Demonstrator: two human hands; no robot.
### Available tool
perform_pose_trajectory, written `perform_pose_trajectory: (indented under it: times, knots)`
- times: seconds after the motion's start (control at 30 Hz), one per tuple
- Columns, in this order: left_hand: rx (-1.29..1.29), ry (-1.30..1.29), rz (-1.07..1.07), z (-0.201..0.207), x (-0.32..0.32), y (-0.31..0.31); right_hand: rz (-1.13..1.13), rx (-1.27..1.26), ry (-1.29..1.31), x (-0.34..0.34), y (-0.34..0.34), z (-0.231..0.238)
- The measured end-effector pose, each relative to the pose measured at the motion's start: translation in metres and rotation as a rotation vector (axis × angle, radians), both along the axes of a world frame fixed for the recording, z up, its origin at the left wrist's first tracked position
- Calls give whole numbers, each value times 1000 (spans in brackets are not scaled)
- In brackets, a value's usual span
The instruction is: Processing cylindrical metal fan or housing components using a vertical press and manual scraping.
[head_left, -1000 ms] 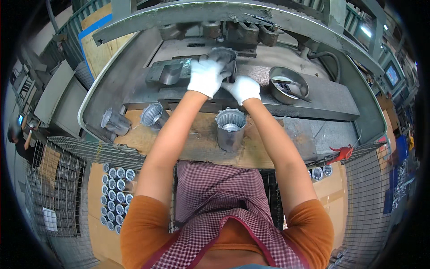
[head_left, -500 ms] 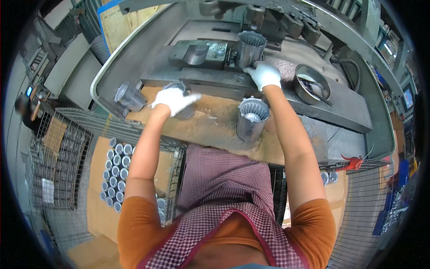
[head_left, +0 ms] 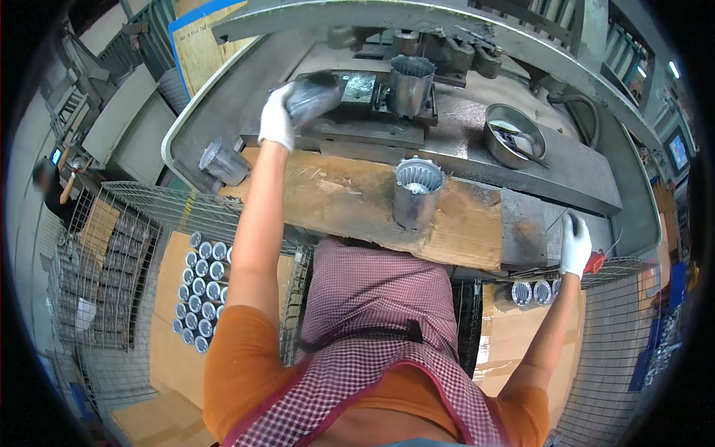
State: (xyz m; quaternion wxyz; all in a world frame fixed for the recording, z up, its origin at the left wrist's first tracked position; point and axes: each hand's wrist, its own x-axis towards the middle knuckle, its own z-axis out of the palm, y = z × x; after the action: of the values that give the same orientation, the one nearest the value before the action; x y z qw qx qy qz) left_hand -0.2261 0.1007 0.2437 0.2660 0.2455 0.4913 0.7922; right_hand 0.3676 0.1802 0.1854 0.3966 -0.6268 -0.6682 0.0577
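Cup (head_left: 313, 103): in left hand (head_left: 278, 119), beyond the surface's (head_left: 328, 179) rear edge, toward its left corner; fingers clamped round its left end, presumably leaving the other free. Long axis slants up rightward; mouth's direction blurred. Right hand (head_left: 576, 247): beside red handle (head_left: 596, 262); finger spread, cannot tell.

At far left, a co-worker (head_left: 56, 192) in dark clothes is near a grey panel (head_left: 123, 123). A wooden board (head_left: 212, 52) with blue edge stands at upper left. On the right are a curved hose (head_left: 590, 112) and a lit screen (head_left: 676, 151).
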Motion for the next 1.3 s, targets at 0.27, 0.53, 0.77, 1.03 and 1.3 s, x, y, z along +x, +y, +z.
perform_pose_trajectory:
  times: [0.27,0.53,0.77,1.03,1.3]
  knots:
    - [-509,805,-28,-32,-8,75,-143,-244,230,29,17,-44]
    - [-993,1383,73,-38,-8,81,-147,-203,247,24,10,-39]
    - [-882,1376,274,-46,30,50,-190,193,152,38,10,-49]
    - [-325,952,-99,-114,196,-13,-416,268,458,67,-8,-59]
    - [-295,1769,-414,-56,264,1,332,-476,263,-35,-109,-13]
